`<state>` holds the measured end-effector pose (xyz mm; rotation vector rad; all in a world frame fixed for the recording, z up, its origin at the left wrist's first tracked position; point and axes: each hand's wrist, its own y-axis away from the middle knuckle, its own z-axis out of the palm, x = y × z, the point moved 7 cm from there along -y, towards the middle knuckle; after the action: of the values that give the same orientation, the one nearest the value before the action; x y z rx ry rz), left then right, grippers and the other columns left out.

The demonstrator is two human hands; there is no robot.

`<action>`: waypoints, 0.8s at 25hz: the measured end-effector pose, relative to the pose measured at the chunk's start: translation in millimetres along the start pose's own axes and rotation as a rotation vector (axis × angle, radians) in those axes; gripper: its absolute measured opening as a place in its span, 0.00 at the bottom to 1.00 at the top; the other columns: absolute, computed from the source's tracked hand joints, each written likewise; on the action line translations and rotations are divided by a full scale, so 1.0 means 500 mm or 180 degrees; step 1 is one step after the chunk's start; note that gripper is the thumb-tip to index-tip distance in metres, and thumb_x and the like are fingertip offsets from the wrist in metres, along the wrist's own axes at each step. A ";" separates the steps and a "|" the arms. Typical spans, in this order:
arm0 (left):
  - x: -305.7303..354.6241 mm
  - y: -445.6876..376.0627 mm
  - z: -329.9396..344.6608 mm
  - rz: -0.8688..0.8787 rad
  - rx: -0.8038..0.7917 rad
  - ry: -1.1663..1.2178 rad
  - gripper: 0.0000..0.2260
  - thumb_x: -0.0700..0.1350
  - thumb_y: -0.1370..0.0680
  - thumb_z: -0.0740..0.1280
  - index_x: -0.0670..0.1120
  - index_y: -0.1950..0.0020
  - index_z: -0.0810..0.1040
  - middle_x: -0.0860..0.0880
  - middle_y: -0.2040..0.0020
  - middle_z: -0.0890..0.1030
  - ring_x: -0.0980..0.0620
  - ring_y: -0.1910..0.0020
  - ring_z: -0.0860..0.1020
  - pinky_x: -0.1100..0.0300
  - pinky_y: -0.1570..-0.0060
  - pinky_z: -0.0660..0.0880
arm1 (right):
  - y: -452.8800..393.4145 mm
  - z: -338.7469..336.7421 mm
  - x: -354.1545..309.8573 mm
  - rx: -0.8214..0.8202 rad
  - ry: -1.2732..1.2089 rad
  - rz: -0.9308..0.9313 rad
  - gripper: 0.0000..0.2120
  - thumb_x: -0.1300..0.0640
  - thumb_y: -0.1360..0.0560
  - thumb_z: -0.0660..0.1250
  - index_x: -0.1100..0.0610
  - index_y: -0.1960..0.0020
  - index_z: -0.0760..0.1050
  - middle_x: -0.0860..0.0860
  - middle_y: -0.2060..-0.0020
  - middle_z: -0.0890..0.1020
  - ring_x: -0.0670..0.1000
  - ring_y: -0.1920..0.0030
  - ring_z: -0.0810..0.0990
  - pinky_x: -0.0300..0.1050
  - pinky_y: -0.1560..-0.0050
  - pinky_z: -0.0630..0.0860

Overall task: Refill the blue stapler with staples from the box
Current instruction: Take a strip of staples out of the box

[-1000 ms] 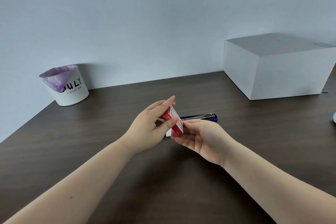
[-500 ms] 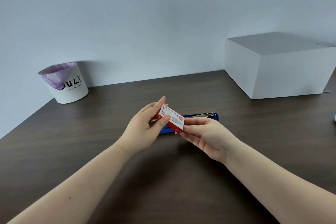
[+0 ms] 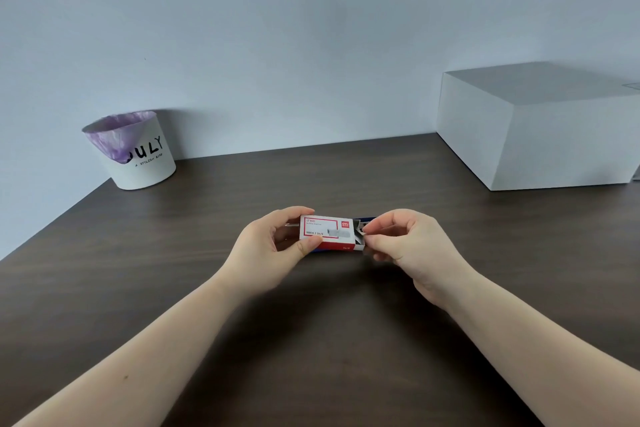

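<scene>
1. Dark wood-grain desk (image 3: 138,288) against a pale blue-grey wall (image 3: 311,28); two bare forearms reaching in from the near edge.
2. Left hand (image 3: 266,253) pinching the left end of the red-and-white staple box (image 3: 327,233), thumb below, fingers on top, label facing up.
3. Right hand (image 3: 412,246) with thumb and forefinger pinched on the opened flap (image 3: 360,234) at the box's right end, remaining fingers curled.
4. Held level above the desk, between both hands.
5. Blue stapler (image 3: 367,219) just behind the box, mostly hidden, only a sliver showing.
6. Farther back: white bin (image 3: 138,152) with purple liner at left, large white box (image 3: 540,132) at right.
</scene>
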<state>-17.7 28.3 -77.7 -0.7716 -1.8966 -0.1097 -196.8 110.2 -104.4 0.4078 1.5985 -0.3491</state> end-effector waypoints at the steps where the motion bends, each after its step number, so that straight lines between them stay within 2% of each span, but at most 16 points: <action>1: -0.003 0.001 -0.003 -0.0013 0.0013 0.0041 0.15 0.42 0.29 0.71 0.57 0.46 0.75 0.51 0.48 0.84 0.58 0.47 0.81 0.55 0.39 0.75 | 0.000 -0.001 -0.002 0.0011 0.0086 -0.0048 0.05 0.69 0.29 0.68 0.61 0.57 0.80 0.55 0.65 0.84 0.49 0.66 0.81 0.36 0.67 0.78; 6: -0.018 0.004 -0.011 -0.0011 0.0041 0.0196 0.15 0.41 0.30 0.71 0.55 0.47 0.76 0.51 0.48 0.84 0.56 0.47 0.82 0.57 0.41 0.76 | 0.002 0.003 -0.006 -0.0017 0.0142 -0.0119 0.07 0.70 0.29 0.67 0.61 0.55 0.80 0.57 0.62 0.83 0.52 0.63 0.81 0.39 0.64 0.78; 11: -0.030 0.005 -0.007 -0.0082 0.0056 0.0492 0.13 0.40 0.30 0.71 0.53 0.49 0.77 0.52 0.49 0.83 0.55 0.48 0.82 0.66 0.47 0.77 | 0.011 -0.004 -0.020 0.0159 -0.0015 -0.0320 0.12 0.69 0.29 0.67 0.54 0.53 0.78 0.54 0.59 0.84 0.51 0.60 0.83 0.37 0.65 0.77; 14: -0.034 0.005 -0.007 -0.0109 0.0055 0.0567 0.13 0.44 0.32 0.72 0.53 0.49 0.77 0.51 0.48 0.83 0.56 0.47 0.82 0.66 0.47 0.77 | 0.014 -0.005 -0.026 0.0189 0.0122 -0.0345 0.16 0.69 0.29 0.66 0.53 0.47 0.77 0.54 0.58 0.83 0.53 0.59 0.83 0.39 0.63 0.79; 16: -0.038 0.006 -0.005 -0.0144 0.0055 0.0638 0.14 0.45 0.32 0.72 0.51 0.48 0.77 0.50 0.48 0.83 0.55 0.47 0.82 0.64 0.46 0.77 | 0.012 -0.003 -0.026 0.0187 0.0189 -0.0288 0.19 0.69 0.29 0.65 0.51 0.42 0.76 0.54 0.57 0.81 0.52 0.62 0.81 0.44 0.58 0.81; 18: -0.044 0.007 -0.002 -0.0191 0.0060 0.0742 0.13 0.41 0.30 0.71 0.47 0.46 0.77 0.49 0.47 0.83 0.54 0.47 0.82 0.64 0.47 0.78 | 0.011 -0.001 -0.018 0.0187 0.0064 -0.0081 0.17 0.69 0.28 0.62 0.53 0.46 0.78 0.54 0.59 0.79 0.50 0.66 0.79 0.49 0.54 0.82; 20: -0.048 0.008 -0.003 -0.0220 0.0087 0.0912 0.13 0.40 0.30 0.71 0.45 0.45 0.77 0.48 0.47 0.84 0.54 0.47 0.82 0.66 0.49 0.77 | 0.007 -0.008 -0.010 0.0295 -0.0155 0.0165 0.13 0.70 0.28 0.60 0.58 0.56 0.80 0.53 0.62 0.78 0.49 0.66 0.77 0.48 0.58 0.81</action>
<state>-8.0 19.5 -98.5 -0.6355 -1.6490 -0.2252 -198.4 115.1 -99.2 0.5073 1.5255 -0.3916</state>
